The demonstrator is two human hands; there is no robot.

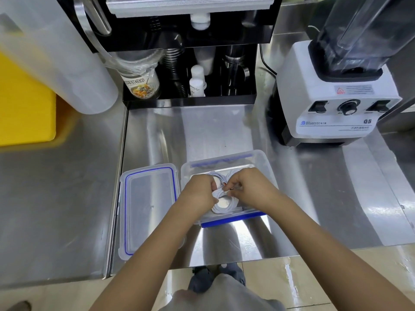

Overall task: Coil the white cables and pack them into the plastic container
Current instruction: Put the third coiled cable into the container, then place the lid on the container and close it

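Note:
A clear plastic container (260,160) with blue clips stands open on the steel counter. Inside it lie coiled white cables (221,209); another coil shows behind my hands at the container's far side. My left hand (198,191) grips the near coil from the left. My right hand (249,188) pinches a cable end just above that coil, with thumb and forefinger closed on it. Both hands are over the container and hide much of its inside. The container's lid (148,209), clear with a blue seal, lies flat to the left of it.
A white blender (336,104) stands at the back right. A black rack (190,75) with cups and bottles is straight behind. A translucent jug (67,63) and a yellow block (24,104) are on the raised counter at the left. The counter's front edge is near my body.

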